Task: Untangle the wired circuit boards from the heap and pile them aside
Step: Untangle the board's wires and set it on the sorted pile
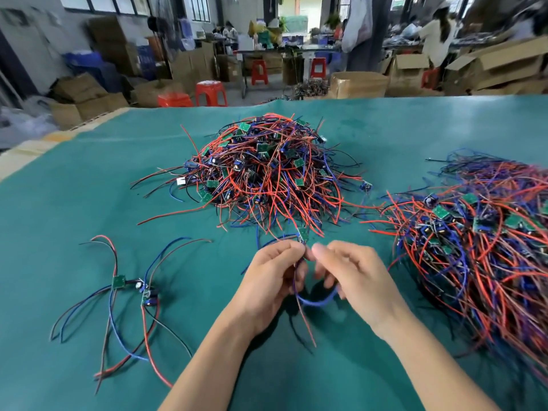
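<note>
Hands' grip: left hand (274, 274) pinches wired board (303, 234), right hand (353, 272) its blue wire (318, 302).

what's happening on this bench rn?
A person is sorting wired circuit boards on a green mat. The left hand pinches the wires just below one small board, while the right hand pulls its blue wire into a loop. The tangled heap sits just beyond the hands. A few freed boards lie to the left, and a bigger pile to the right.
</note>
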